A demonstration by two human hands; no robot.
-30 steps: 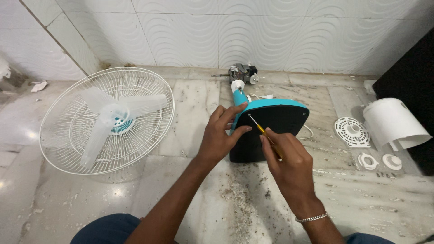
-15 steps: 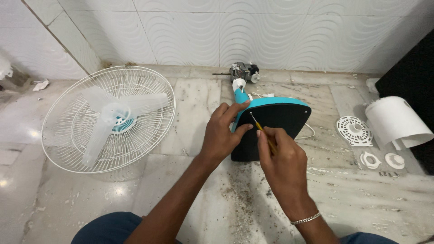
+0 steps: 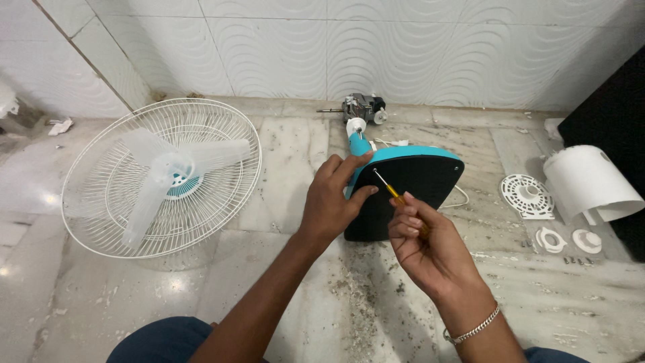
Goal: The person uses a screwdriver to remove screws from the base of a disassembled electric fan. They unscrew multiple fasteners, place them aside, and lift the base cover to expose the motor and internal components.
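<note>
Two hands, left hand (image 3: 330,202) gripping fan base (image 3: 410,185), right hand (image 3: 430,249) pinching screwdriver (image 3: 393,191), fan cage (image 3: 161,176) aside

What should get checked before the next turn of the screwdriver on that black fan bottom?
1. Screwdriver tip sits on the black underside of the fan base, near its upper left edge: ok.
2. Tip seated in a screw head: cannot tell, too small.
3. Left hand steadies the base, fingers on its teal edge: ok.
4. Right hand grips the yellow handle: ok.
5. Base tipped up on the marble floor, pole pointing at the wall: ok, held.
6. Fan guard with blades lies apart from the hands, to the left: ok.
</note>
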